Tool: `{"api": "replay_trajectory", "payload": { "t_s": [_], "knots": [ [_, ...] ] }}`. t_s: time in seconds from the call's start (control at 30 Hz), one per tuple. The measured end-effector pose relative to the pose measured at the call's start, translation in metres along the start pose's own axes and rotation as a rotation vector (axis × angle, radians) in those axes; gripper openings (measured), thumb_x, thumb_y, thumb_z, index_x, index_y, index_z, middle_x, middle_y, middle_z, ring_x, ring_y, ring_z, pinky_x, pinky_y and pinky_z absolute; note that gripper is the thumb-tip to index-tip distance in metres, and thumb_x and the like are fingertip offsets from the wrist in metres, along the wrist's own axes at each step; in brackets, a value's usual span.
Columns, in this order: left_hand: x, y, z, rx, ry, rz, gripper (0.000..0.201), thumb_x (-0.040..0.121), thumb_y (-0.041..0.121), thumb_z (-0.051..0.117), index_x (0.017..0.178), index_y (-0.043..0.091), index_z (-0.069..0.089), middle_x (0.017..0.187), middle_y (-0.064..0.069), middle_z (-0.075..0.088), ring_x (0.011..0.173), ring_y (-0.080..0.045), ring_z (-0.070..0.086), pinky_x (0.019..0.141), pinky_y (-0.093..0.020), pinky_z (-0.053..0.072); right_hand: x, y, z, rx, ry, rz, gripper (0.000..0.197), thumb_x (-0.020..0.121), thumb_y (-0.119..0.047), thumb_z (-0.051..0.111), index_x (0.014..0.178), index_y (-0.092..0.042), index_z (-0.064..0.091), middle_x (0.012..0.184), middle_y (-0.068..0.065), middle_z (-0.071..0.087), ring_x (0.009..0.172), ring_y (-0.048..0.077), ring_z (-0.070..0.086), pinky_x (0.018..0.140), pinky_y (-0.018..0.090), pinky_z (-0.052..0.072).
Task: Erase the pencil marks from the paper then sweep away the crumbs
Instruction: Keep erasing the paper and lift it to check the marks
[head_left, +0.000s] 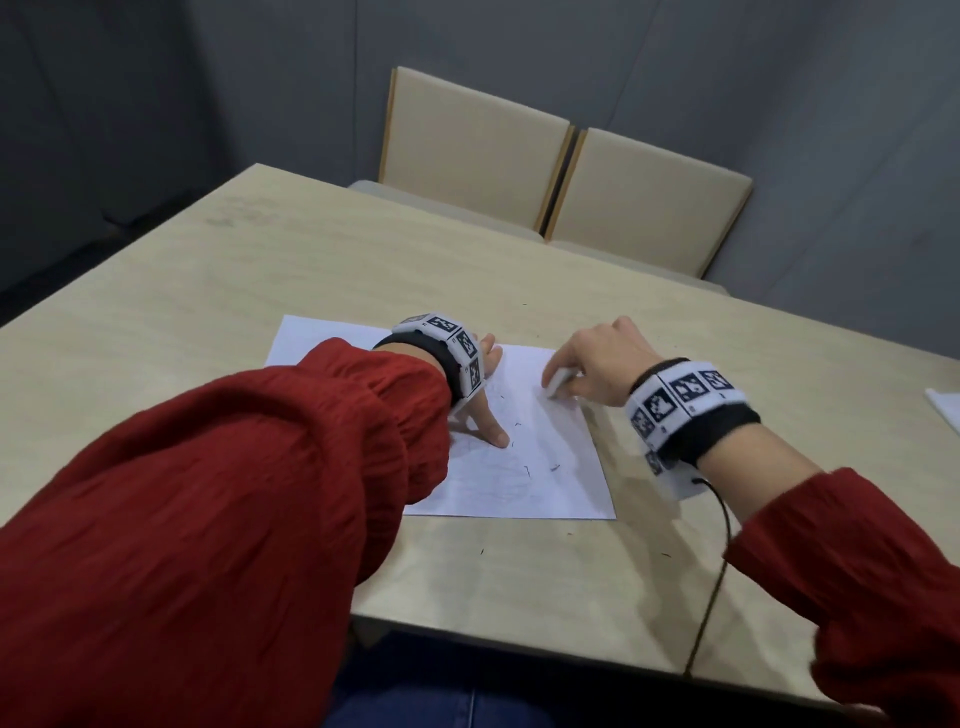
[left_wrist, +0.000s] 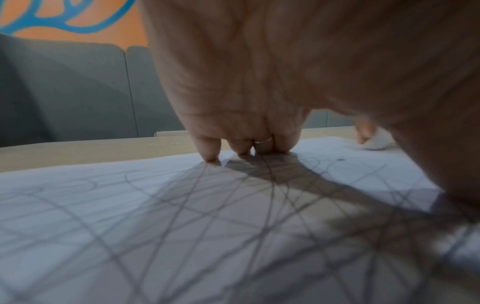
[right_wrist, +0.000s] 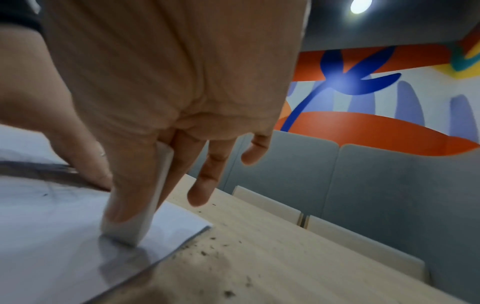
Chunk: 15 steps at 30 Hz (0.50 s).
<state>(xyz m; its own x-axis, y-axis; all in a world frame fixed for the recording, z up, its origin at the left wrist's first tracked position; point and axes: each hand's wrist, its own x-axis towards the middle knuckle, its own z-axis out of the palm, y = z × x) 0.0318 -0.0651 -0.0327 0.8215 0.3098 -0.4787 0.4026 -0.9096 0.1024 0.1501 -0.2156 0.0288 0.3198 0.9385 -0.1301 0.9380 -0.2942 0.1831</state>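
A white sheet of paper (head_left: 540, 467) with faint pencil lines (left_wrist: 182, 205) lies on the table. My left hand (head_left: 480, 400) presses it flat, fingertips (left_wrist: 210, 156) down on the sheet and thumb spread toward me. My right hand (head_left: 592, 371) pinches a white eraser (head_left: 558, 384) and holds it against the paper near its far right corner; in the right wrist view the eraser (right_wrist: 145, 222) stands on end on the sheet (right_wrist: 52, 236). Dark crumbs (head_left: 556, 467) dot the paper and the table (right_wrist: 215, 244) beside its edge.
The pale wooden table (head_left: 260, 270) reaches far left and back. Two cream chairs (head_left: 561, 171) are pushed in at the far side. A white object (head_left: 945, 408) lies at the table's right edge. A black cable (head_left: 711, 571) hangs from my right wristband.
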Motion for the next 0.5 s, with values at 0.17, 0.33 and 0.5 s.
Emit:
{"api": "replay_trajectory", "payload": {
  "t_s": [0.17, 0.33, 0.5],
  "knots": [
    [0.0, 0.002, -0.001, 0.001, -0.014, -0.008, 0.152, 0.043, 0.091, 0.063, 0.153, 0.019, -0.015, 0.159, -0.002, -0.024, 0.149, -0.027, -0.01, 0.12, -0.05, 0.008, 0.011, -0.002, -0.008, 0.106, 0.011, 0.048, 0.016, 0.084, -0.029, 0.064, 0.091, -0.04, 0.072, 0.073, -0.022, 0.057, 0.084, 0.009, 0.053, 0.083, 0.032, 0.025],
    [0.002, 0.001, 0.0, 0.03, 0.004, -0.002, 0.161, 0.027, 0.097, 0.051, 0.153, 0.02, -0.012, 0.161, -0.003, -0.017, 0.149, -0.029, -0.004, 0.119, -0.054, 0.012, 0.032, -0.023, 0.001, 0.192, 0.108, 0.099, 0.02, 0.085, -0.02, 0.062, 0.092, -0.036, 0.074, 0.087, -0.017, 0.068, 0.092, 0.012, 0.058, 0.087, 0.033, 0.026],
    [-0.002, 0.001, 0.002, 0.057, 0.026, 0.006, 0.138, 0.06, 0.084, 0.062, 0.153, 0.016, -0.015, 0.159, -0.005, -0.023, 0.149, -0.025, -0.013, 0.121, -0.048, 0.002, -0.014, 0.002, 0.004, 0.058, 0.012, 0.078, 0.022, 0.084, -0.022, 0.06, 0.091, -0.04, 0.071, 0.082, -0.018, 0.061, 0.084, 0.009, 0.052, 0.082, 0.031, 0.022]
  ]
}}
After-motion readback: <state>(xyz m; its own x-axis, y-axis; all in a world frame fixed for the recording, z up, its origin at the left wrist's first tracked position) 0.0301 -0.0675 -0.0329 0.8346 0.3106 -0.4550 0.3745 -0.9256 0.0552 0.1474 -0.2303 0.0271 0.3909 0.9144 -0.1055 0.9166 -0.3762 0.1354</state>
